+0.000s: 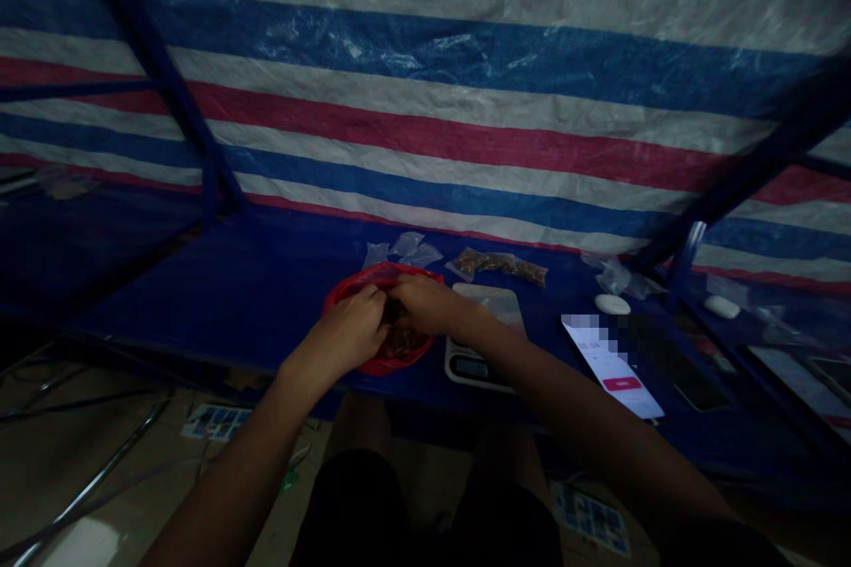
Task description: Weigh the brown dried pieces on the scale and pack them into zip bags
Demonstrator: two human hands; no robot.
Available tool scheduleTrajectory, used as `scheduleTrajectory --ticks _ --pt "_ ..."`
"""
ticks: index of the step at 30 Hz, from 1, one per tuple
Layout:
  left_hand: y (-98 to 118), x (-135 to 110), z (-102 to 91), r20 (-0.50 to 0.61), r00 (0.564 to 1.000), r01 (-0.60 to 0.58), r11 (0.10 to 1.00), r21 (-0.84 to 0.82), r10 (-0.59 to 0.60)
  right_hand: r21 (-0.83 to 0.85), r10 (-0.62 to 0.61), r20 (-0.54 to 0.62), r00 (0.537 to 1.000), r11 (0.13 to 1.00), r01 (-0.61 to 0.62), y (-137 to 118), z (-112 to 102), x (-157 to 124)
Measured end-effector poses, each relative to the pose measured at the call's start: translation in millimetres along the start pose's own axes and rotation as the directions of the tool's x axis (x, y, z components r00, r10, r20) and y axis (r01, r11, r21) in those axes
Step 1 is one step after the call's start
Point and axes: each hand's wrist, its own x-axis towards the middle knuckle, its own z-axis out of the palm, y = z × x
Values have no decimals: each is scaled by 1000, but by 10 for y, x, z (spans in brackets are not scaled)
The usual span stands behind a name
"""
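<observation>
A red plastic bag (339, 286) stands open at the front edge of the blue table, with small dark brown pieces (405, 340) inside it. My left hand (359, 319) is over the bag's left part, its fingers curled inward. From the right, my right hand (422, 299) reaches into the same bag with bent fingers, close to the left one. Dim light and the hands themselves hide what the fingertips grip. Just right of the bag is a white kitchen scale (458, 363) with a small display, partly under my right forearm.
Behind the bag lie flat see-through bags (416, 250) and filled small bags (498, 264). To the right are a lit phone (608, 368), a dark phone (698, 385) and a white oval object (612, 305). Blue frame bars (160, 62) stand before a striped sheet (432, 44).
</observation>
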Motion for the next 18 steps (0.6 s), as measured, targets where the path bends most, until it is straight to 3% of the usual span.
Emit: scheduleTrajectory --ticks 7,13,18 --pt "25 209 -9 40 996 81 992 96 -86 -43 159 42 986 987 -157 -87 -147 -57" --pt "118 384 -21 19 1000 8 995 100 -10 -80 238 28 971 969 -236 -2 -169 -78" --pt "75 562 19 18 997 -82 991 104 81 -50 232 -42 972 971 -233 139 -265 -144"
